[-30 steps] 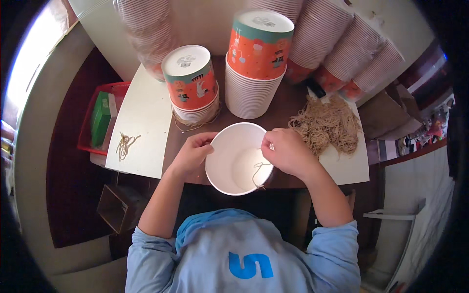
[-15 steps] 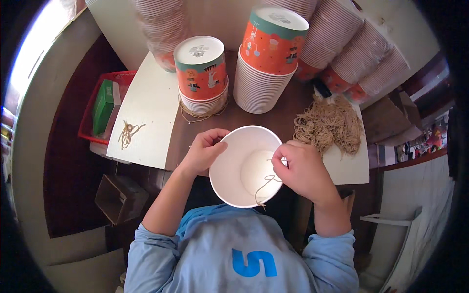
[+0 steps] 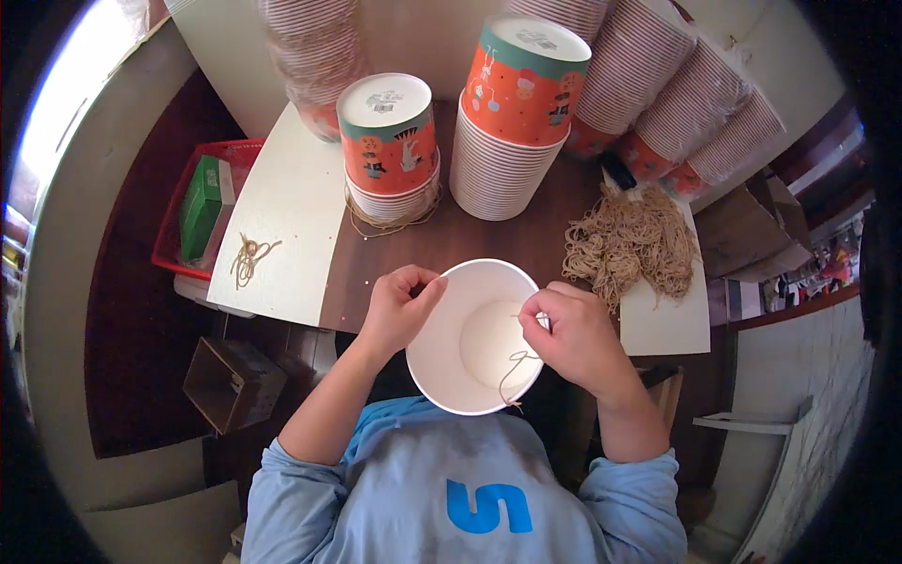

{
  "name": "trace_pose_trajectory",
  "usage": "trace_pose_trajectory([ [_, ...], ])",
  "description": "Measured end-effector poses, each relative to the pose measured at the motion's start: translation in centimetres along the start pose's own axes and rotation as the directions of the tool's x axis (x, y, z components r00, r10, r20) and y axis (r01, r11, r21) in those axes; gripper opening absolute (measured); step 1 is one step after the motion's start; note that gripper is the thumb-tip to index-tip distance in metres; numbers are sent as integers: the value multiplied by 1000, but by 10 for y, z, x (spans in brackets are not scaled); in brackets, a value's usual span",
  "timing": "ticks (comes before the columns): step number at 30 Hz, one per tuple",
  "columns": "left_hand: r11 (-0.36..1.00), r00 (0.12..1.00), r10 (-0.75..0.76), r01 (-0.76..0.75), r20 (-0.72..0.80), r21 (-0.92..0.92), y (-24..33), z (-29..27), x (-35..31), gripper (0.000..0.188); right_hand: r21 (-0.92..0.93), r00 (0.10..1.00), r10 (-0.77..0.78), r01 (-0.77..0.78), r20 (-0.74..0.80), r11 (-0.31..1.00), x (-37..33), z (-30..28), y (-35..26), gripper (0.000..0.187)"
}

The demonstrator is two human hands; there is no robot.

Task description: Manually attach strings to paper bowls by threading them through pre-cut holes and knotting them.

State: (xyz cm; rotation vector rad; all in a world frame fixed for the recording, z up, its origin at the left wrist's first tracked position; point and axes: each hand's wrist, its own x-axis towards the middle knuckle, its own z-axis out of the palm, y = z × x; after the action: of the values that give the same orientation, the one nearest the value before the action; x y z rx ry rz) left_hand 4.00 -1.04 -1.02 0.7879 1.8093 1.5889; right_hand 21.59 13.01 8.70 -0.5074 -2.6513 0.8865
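A white paper bucket (image 3: 437,348) is tilted in front of my body, its round mouth facing up. My left hand (image 3: 399,308) is at its upper left rim, thumb and forefinger pinched together; what lies between them is hidden. At the right rim, my right hand (image 3: 568,329) pinches a thin tan string, partly inside the bucket. A loop of this string (image 3: 512,372) hangs over the inner wall, its knotted end near the lower rim. The other fingers of my right hand are curled.
Upside-down printed bucket stacks stand behind, a short one (image 3: 387,141) with string round its base and a taller one (image 3: 517,103). A tangled string heap (image 3: 629,240) lies right, a small string bundle (image 3: 251,258) left. Wrapped bucket stacks (image 3: 634,70) line the back. A red basket (image 3: 169,235) is left.
The bucket has moved slightly down toward my body. My left thumb has come out of the bucket's mouth to the rim. My right hand, still pinching the string, has lowered a little.
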Motion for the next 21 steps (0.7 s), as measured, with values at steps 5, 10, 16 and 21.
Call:
trace_pose_trajectory([
  [5,982,996,-69,78,-58,174,13,3,-4,19,39,1000,13,-12,-8,999,-3,7,5,4],
  [10,964,998,-26,40,-58,264,5,1,-8,21,14,1000,-7,7,3,1000,1,13,13,6],
  [16,990,995,-89,94,-51,108,11,1,-16,25,-29,988,-151,153,41,988,38,18,74,9],
  [21,914,972,-225,189,-62,-360,-2,16,-34,30,-69,985,-170,167,-42,984,53,34,60,10],
])
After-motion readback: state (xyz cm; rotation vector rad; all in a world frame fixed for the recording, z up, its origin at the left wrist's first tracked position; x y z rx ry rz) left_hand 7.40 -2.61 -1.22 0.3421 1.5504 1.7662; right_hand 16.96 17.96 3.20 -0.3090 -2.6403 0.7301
